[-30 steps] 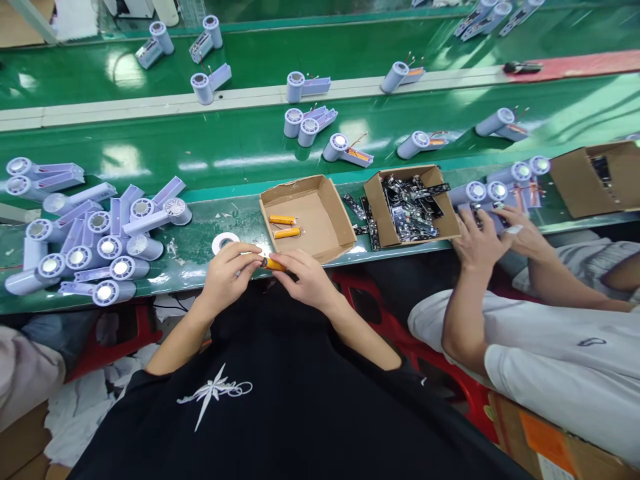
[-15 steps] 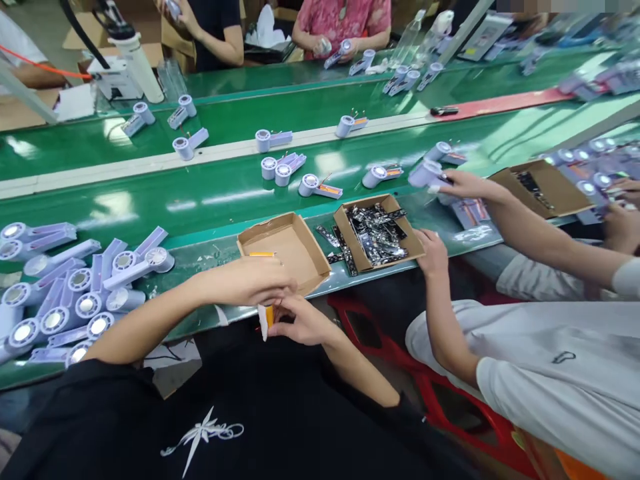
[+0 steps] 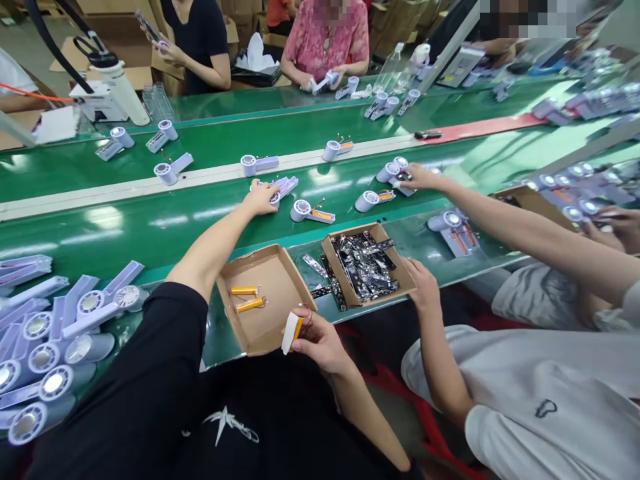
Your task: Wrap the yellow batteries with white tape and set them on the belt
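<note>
My left hand (image 3: 261, 198) is stretched out over the green belt, its fingers closed around the round head of a lilac handheld fan housing (image 3: 285, 187). A second such housing lies close against it, partly hidden by the fingers. Near my body, my right hand (image 3: 323, 341) pinches an orange battery (image 3: 299, 327) with a white strip (image 3: 289, 332) along its side and thin wires. Left of that hand, a shallow cardboard box (image 3: 265, 267) contains two orange batteries (image 3: 250, 305) with wires.
A cardboard box (image 3: 407, 283) of black circuit boards (image 3: 365, 267) stands to the right, loose boards beside it. Lilac fan housings (image 3: 55, 353) pile up at left; others dot the belt (image 3: 200, 233). A co-worker's hand (image 3: 417, 179) handles housings at right.
My left hand has left my right hand and reached forward to the fan housings on the belt. The right hand, still holding the battery, has shifted slightly right. The camera view has moved.
</note>
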